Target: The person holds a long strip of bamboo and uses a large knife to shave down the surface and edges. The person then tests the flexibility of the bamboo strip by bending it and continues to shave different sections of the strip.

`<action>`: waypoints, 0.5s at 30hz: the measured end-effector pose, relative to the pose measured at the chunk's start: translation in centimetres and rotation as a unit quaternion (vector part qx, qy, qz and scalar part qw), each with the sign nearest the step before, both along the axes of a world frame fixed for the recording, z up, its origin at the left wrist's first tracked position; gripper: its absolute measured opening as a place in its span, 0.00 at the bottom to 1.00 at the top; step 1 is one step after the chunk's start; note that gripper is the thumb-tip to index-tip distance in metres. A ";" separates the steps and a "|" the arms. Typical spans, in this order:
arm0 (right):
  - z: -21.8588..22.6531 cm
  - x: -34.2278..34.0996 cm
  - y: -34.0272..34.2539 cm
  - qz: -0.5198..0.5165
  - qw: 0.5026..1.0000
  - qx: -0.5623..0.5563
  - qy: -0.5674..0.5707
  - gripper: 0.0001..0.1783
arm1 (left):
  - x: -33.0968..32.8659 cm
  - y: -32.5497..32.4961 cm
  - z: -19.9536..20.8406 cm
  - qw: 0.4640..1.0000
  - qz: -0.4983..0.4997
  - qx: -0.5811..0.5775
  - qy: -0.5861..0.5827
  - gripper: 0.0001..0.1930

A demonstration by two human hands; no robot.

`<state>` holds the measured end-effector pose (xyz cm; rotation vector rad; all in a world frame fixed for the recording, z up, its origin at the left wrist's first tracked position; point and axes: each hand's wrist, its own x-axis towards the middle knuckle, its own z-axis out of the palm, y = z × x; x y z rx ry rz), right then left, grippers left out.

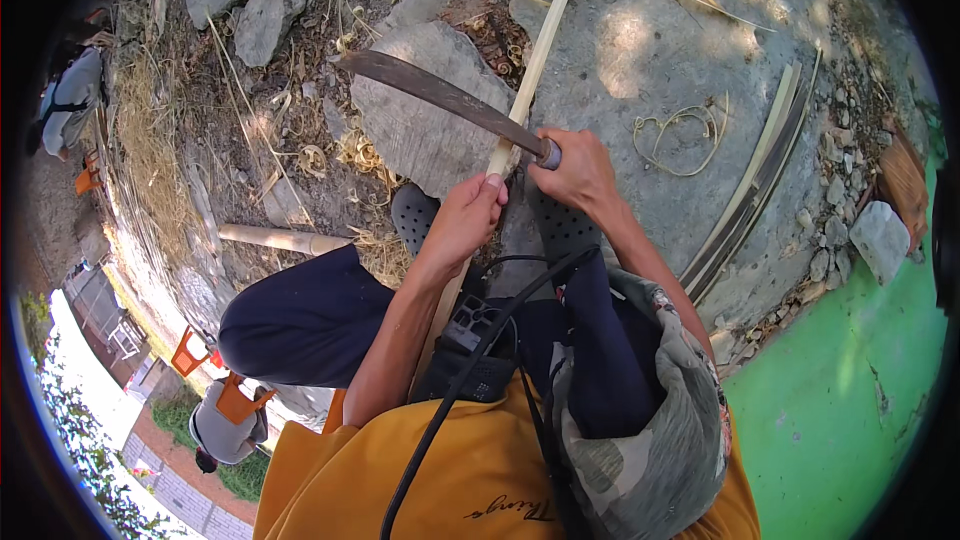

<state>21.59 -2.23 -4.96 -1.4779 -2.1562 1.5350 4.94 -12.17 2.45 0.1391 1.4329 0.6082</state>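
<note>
My right hand [580, 172] is closed around the handle of a long curved knife [430, 90], its dark blade pointing to the far left. The blade lies across a pale split bamboo strip [545, 40] close to the handle end. My left hand [467, 215] grips the same strip just nearer to me than the blade, thumb on top. The strip runs from the far edge of the view down between my legs, where its near end is hidden. Beneath the blade sits a flat grey stone [415, 130].
Several split strips [765, 165] lie in a bundle at right on the rock. A curled shaving [680, 135] is near them. A bamboo pole [285, 239] lies left of my feet. A green wall [830, 420] stands at right; people [225, 425] sit at far left.
</note>
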 end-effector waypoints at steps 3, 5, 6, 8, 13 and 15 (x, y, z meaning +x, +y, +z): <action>0.5 -0.5 0.1 -0.005 1.000 0.010 -0.011 0.16 | -0.5 0.2 0.1 1.000 0.006 -0.011 -0.013 0.15; 0.7 -0.7 -0.3 -0.004 1.000 0.016 -0.016 0.14 | -0.5 0.0 -0.3 1.000 -0.010 -0.005 0.012 0.16; 1.0 -0.7 -0.7 -0.012 0.999 0.030 -0.006 0.14 | -0.5 -0.1 -0.4 0.999 -0.023 0.001 0.037 0.16; 1.0 -0.5 -1.2 -0.025 0.999 0.042 0.002 0.14 | -0.5 0.5 0.2 1.000 -0.027 -0.003 0.014 0.17; -0.2 -0.5 -0.1 -0.024 1.000 0.018 -0.005 0.16 | -0.4 0.1 0.2 0.999 -0.017 0.016 -0.024 0.17; 0.3 -0.7 -0.5 -0.018 0.999 0.028 -0.012 0.16 | -1.1 0.4 0.4 0.999 -0.001 -0.002 -0.049 0.17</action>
